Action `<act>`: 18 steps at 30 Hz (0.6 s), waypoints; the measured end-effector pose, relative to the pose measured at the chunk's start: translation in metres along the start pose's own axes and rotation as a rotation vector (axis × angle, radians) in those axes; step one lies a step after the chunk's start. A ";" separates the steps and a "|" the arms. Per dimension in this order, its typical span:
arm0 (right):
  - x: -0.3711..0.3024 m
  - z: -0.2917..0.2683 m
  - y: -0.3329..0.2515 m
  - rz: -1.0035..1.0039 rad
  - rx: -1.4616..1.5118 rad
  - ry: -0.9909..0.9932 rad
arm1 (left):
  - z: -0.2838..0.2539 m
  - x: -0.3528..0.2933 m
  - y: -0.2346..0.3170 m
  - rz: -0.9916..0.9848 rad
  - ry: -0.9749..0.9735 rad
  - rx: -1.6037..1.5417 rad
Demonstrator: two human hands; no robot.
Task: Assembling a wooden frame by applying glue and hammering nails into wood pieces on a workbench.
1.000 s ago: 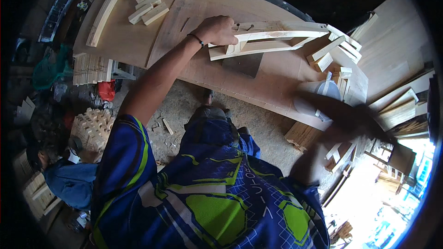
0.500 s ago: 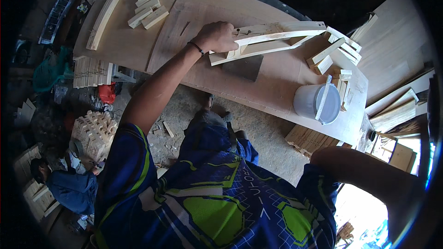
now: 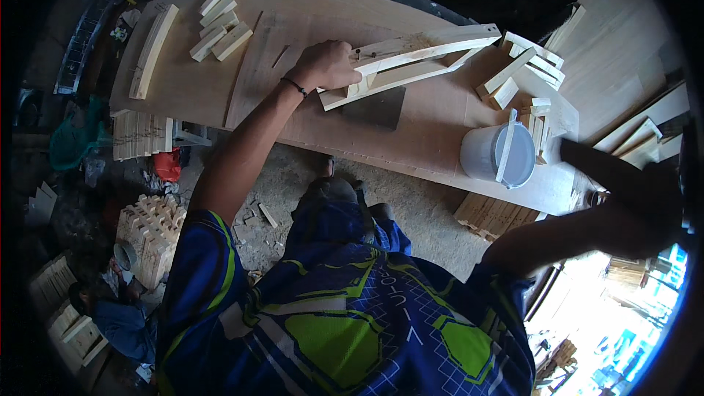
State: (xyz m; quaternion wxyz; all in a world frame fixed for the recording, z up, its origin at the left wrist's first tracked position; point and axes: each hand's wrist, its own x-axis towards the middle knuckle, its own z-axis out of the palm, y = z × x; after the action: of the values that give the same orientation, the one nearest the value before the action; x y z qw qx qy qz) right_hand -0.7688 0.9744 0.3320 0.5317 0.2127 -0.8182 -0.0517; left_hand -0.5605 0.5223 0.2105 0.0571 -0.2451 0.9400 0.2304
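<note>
A pale wooden frame (image 3: 425, 52) lies on the worktable, its two long bars joined by short blocks. Two nails stand up from its left end. My left hand (image 3: 327, 64) is closed around that end, beside the nails. Over on the right, my right arm is raised and bent, dark against the light. My right hand (image 3: 653, 187) is smeared by motion, with its fingers hidden. From it a blurred dark shape (image 3: 590, 161) juts left towards the table's right end; I cannot make out what this is.
A white bucket (image 3: 480, 155) with a stick across its rim stands near the table's front right edge. Short wooden blocks (image 3: 506, 77) are stacked behind it. More blocks (image 3: 221, 26) and a long bar (image 3: 155, 51) lie at the left. A person (image 3: 125, 326) sits at lower left.
My right arm has swung upward and forward, bringing the dark shape into view near the table's right end. My left hand keeps its hold on the frame. The whole view has shifted slightly.
</note>
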 end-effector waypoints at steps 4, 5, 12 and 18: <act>-0.065 0.011 -0.048 -0.352 0.243 -0.597 | 0.001 0.006 0.003 0.003 0.014 0.017; -0.081 0.008 -0.071 -0.433 0.303 -0.747 | 0.001 0.006 0.005 0.001 0.019 0.035; -0.138 -0.062 -0.201 -0.067 1.190 -1.199 | 0.018 -0.004 -0.009 0.088 0.251 0.037; -0.195 -0.086 -0.163 0.380 1.126 -1.385 | 0.013 -0.034 0.018 0.230 0.417 -0.050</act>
State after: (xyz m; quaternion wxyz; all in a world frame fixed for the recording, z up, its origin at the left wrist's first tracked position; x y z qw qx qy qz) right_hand -0.5770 0.9175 0.1529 -0.2612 0.2237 -0.8800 0.3277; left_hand -0.5401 0.5569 0.2139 -0.1710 -0.1799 0.9472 0.2029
